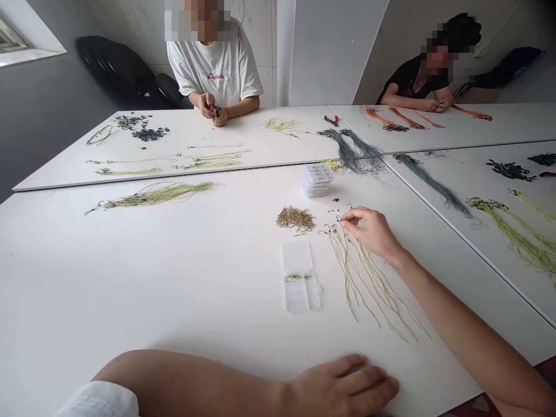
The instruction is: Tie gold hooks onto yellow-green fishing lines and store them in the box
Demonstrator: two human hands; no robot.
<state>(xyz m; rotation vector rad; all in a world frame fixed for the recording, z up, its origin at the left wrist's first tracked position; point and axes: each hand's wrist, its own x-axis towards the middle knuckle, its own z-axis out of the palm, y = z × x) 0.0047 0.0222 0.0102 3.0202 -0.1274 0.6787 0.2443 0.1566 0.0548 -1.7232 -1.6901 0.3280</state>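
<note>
My right hand (369,230) pinches a small fishing hook (338,219) between thumb and fingertips. Below it, several hooks with pale yellow-green cords (347,260) are spread on the white table, their cords trailing toward me. To the left lies an open clear plastic box (296,301), with a hook on a coiled cord (299,277) in it. A heap of loose bronze hooks (295,219) sits beyond the box. My left hand (343,387) rests palm down near the table's front edge, fingers apart and holding nothing.
Behind the hooks stands a stack of clear boxes (317,180), with tiny black pieces (336,200) nearby. Grey cord bundles (347,152) cross the table seam. A yellow-green cord bundle (160,196) lies far left. Two people sit across, one holding a red-handled tool (214,110).
</note>
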